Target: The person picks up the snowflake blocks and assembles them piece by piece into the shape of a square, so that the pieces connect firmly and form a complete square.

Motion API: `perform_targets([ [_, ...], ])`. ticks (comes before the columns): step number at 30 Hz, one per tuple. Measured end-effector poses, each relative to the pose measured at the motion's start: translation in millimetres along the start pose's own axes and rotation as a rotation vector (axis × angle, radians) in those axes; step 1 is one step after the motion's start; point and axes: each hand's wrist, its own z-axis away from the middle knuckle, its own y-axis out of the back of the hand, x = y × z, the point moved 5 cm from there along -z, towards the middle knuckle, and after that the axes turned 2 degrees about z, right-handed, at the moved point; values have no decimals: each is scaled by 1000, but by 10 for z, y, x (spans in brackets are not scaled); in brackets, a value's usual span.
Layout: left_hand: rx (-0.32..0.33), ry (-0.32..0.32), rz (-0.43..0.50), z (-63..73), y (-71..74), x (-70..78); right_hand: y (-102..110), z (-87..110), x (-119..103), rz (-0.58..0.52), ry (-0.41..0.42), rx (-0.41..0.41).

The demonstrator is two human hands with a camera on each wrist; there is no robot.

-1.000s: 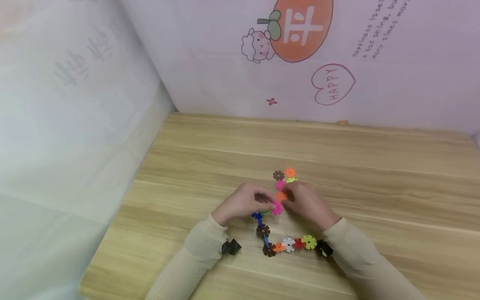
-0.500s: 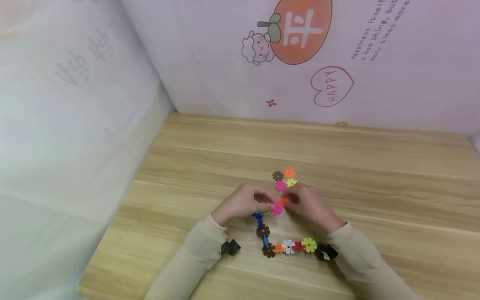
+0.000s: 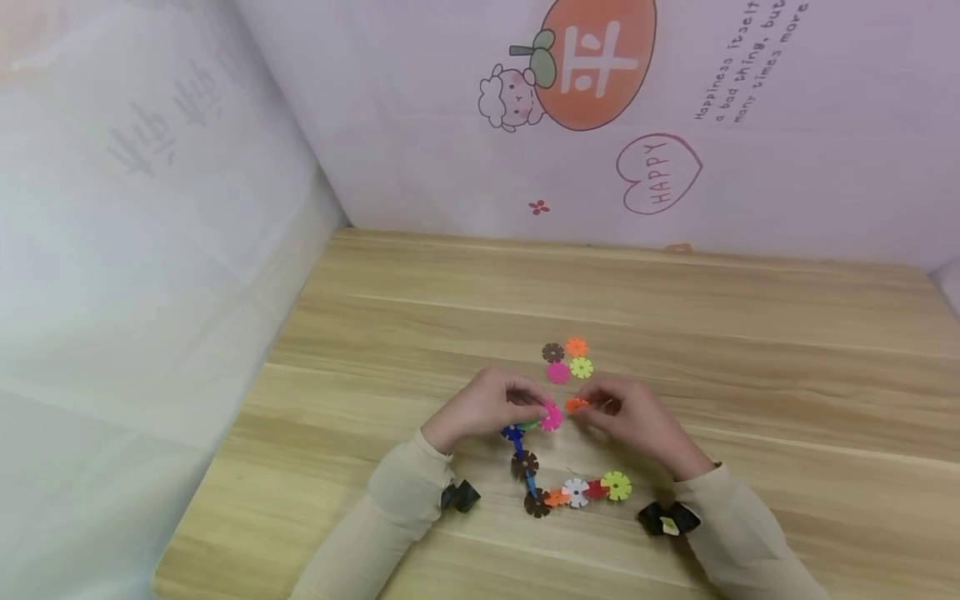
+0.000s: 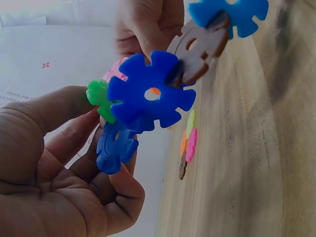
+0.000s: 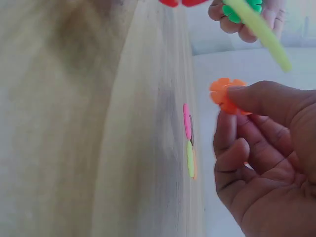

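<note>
My left hand pinches one end of a chain of interlocking snowflake discs, near a pink disc and a green disc. From there the chain runs through a dark blue disc, brown discs and a white disc to a yellow-green disc, bending in an L shape. Between thumb and fingers, my right hand holds a single orange disc, slightly apart from the pink one. Fingers partly cover the green disc in the head view.
Beyond the hands, a small cluster of loose discs lies flat on the wooden table: brown, orange, pink and yellow-green. Printed white cloth hangs behind the table. Black wrist mounts sit at the sleeves.
My right hand has drawn back to the right and nearer to me, carrying the orange disc away from the loose cluster and uncovering the loose yellow-green disc. The left hand stays nearly still.
</note>
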Motion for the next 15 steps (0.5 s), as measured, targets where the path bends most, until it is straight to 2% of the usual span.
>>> perform_targets([
  [8,-1,15,-43,-22,-20,-22,44,123,-122,5,93,64],
  [15,-2,19,-58,-27,-32,-20,51,193,-225,25,327,153],
])
